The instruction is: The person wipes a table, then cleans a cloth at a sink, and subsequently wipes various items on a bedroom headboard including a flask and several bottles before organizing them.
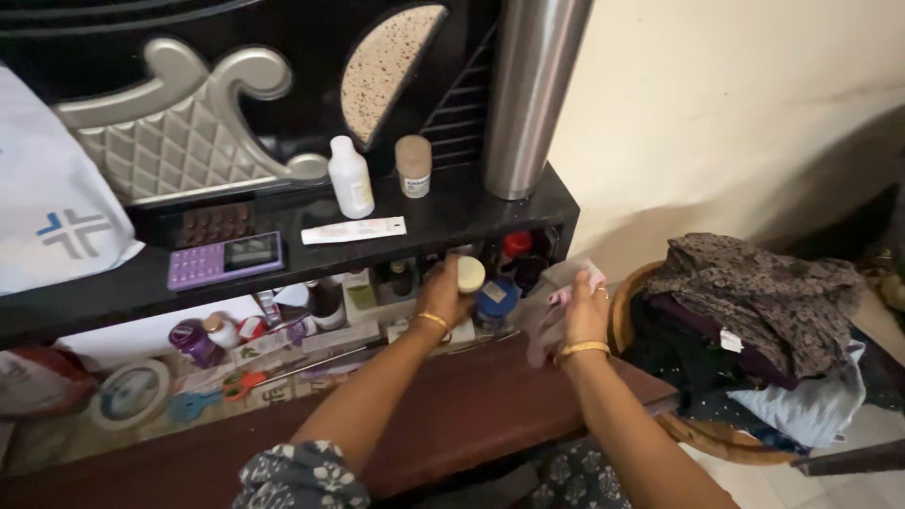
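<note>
The left hand [445, 294] is closed around a small jar with a cream lid [469, 274], fingers wrapped about its body so that only the round lid shows clearly; the jar is lifted just in front of the lower shelf opening, beside a blue-lidded jar [494, 300] that stands on the lower ledge; the right hand [584, 311] grips a bunched pale pink cloth [558, 306], fingers curled over it, the cloth hanging down toward the brown wooden ledge [490, 405]; both wrists wear gold bangles; above the hands, the black shelf [443, 221] carries a white plastic bottle [350, 177], a short tan-capped container [413, 166], a flat white tube [353, 230] lying on its side, a purple calculator [225, 259] and a tall steel flask [528, 94] near the right end; in the lower compartment stand small dark bottles [327, 302] and a red-capped one [515, 245]; further left lie orange-handled scissors [243, 383] and a purple bottle [193, 341]; to the right, well apart from the jar, a round wicker basket [622, 311] holds a heap of folded clothes [754, 302]
</note>
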